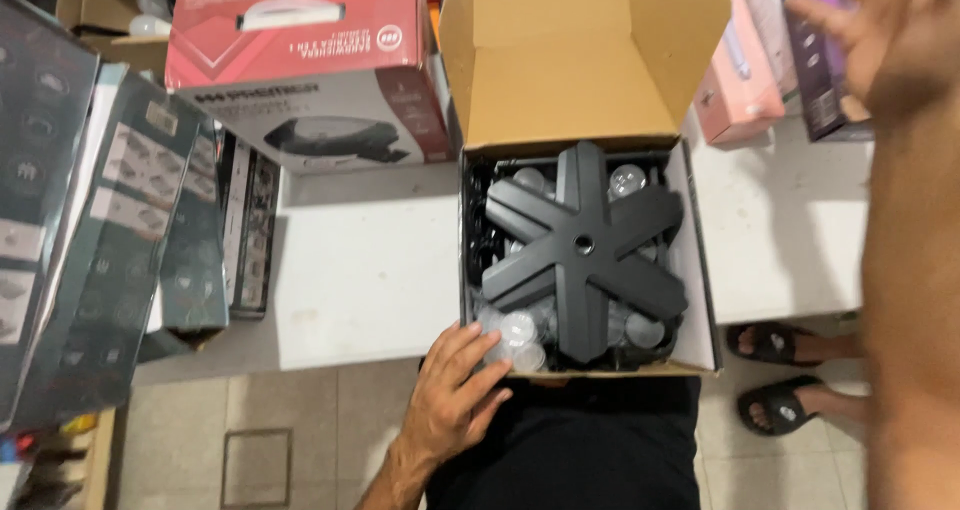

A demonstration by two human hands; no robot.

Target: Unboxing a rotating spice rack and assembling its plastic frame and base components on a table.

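An open cardboard box (580, 60) stands at the near edge of a white table (370, 270), its flap lifted toward the back. Inside lies a black six-armed star-shaped part (583, 245) over several clear round plastic pieces (518, 330) and dark cords. My left hand (450, 395) rests on the box's near left corner, fingers apart, fingertips touching the clear pieces. My right hand (880, 30) is raised at the upper right, blurred, fingers spread and holding nothing; its forearm fills the right side of the view.
A red and white appliance carton (300, 60) sits behind the box on the left. Dark flat cartons (100, 230) lean at the far left. Pink and purple cartons (740, 80) stand at the back right. Someone's feet in black sandals (775, 370) are on the tiled floor (250, 420).
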